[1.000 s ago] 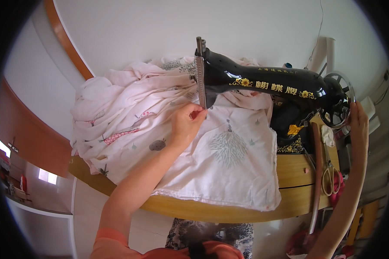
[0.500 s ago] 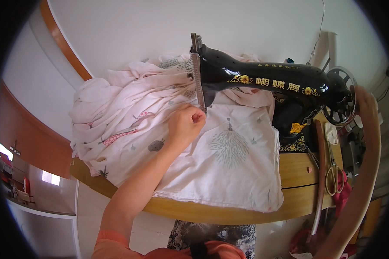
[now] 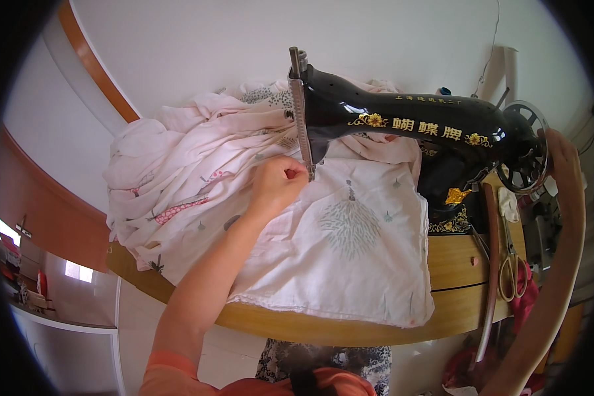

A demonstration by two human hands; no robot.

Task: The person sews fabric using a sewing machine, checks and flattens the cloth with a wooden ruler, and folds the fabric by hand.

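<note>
A black sewing machine with gold flowers and lettering stands over a pale printed cloth. My left hand is closed beside the needle end of the machine, thumb and fingers pinched together just above the cloth. What the pinch holds, if anything, is too small to make out. At the far right, my right hand is on the rim of the handwheel, its fingers partly hidden behind the wheel. Bunched folds of the cloth lie left of and behind the needle; its front part spreads flat towards me.
The wooden table has a curved front edge. Scissors with gold-coloured handles lie right of the machine, beside a long brown strip. A small pink piece rests on the wood. A white wall rises behind.
My left hand has shifted slightly left, away from the needle, and its pinch has turned a little. My right hand stays at the handwheel. The whole view has moved slightly.
</note>
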